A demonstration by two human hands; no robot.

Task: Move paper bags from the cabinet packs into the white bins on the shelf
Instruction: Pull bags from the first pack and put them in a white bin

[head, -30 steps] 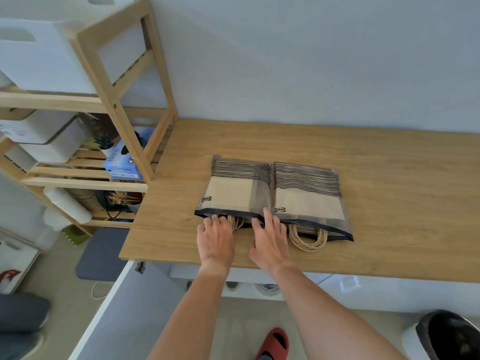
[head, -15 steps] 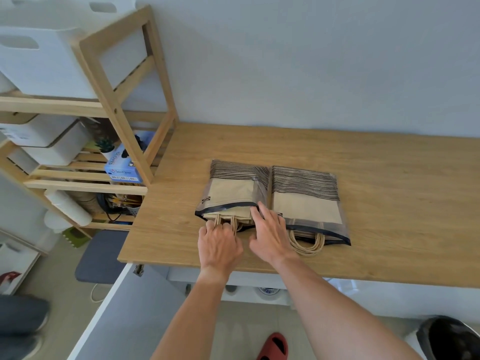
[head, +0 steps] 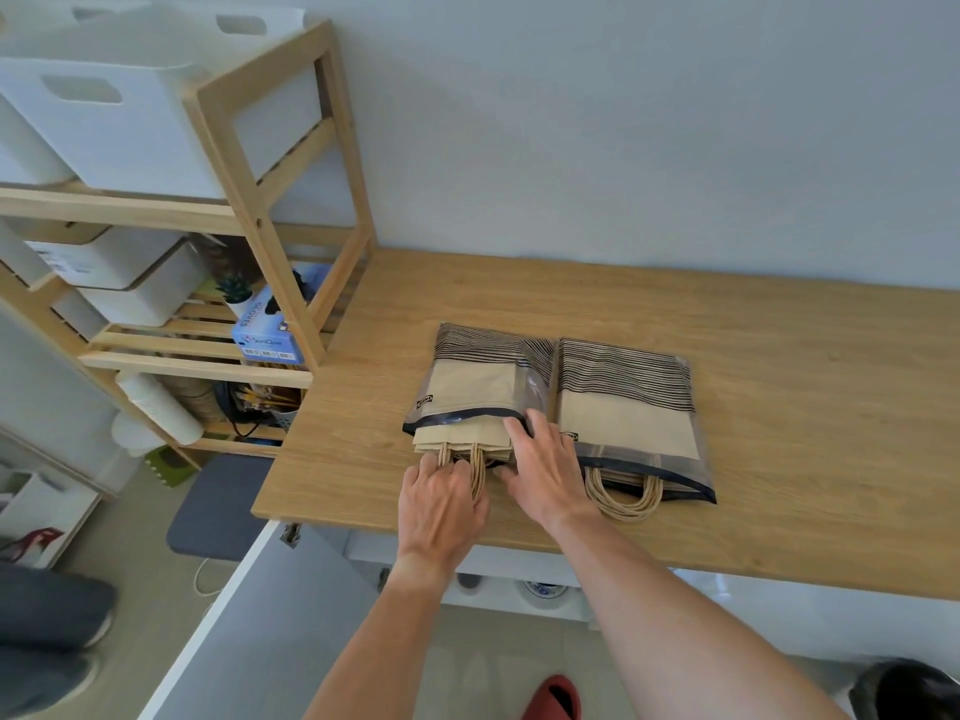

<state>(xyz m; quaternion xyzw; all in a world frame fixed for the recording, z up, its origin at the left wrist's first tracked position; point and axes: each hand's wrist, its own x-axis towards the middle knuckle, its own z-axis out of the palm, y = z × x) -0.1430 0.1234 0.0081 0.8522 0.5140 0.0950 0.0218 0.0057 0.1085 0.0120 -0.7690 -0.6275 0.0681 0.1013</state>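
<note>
- Left hand (head: 441,504) fingers curled around the twisted paper handles (head: 475,470) of the paper bags (head: 467,438) sticking out of the left pack (head: 480,379); grip is on the handles only.
- Right hand (head: 543,472) fingers spread and mostly straight, pressing on the left pack's open dark-edged mouth, index tip at the mouth's right corner. Holds nothing.
- Bags are partly out of the left pack, top edge and handles exposed, lying flat on the wooden countertop (head: 753,330).
- Right pack (head: 626,407) sits touching the left one, bags inside, handle loops (head: 623,493) poking out toward the counter's front edge.
- Both packs near the front edge; bare countertop behind them up to the wall and to the right.
- Wooden shelf unit (head: 270,200) stands against the counter's left end. White bins (head: 124,127) on its upper level, more white bins (head: 130,275) one level down.
- Lower slats: blue glove box (head: 270,335), small potted plant (head: 236,293).
- Open white cabinet door (head: 249,615) below the counter's left front corner, beside the left forearm.
- Red slipper (head: 553,698) on the floor.
</note>
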